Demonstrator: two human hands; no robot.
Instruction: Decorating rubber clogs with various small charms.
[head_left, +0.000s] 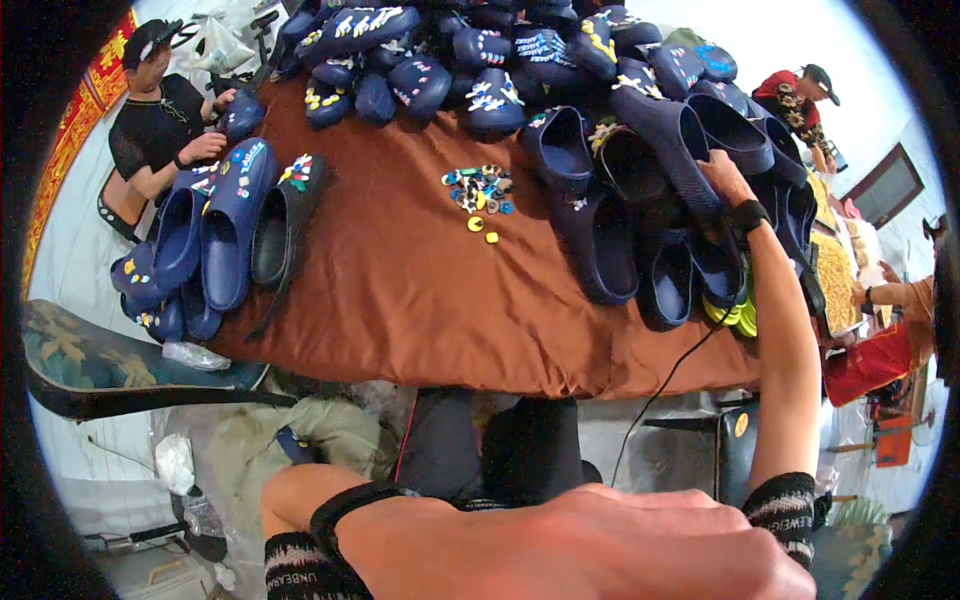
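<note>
My right hand reaches far over the table's right side and grips the edge of a dark blue clog in a pile of clogs. Its fingertips are partly hidden behind the shoe. Close to the camera, my left hand stretches across the bottom of the view, its back and knuckles showing and its fingers hidden. On the brown cloth lies a small heap of colourful shoe charms, with a yellow round charm and a yellow square one apart from it.
Clogs with charms stand at the left edge, and many more clogs are heaped at the back. Lime-green clogs lie under the right pile, near a black cord. A person at far left handles a clog; others work at right.
</note>
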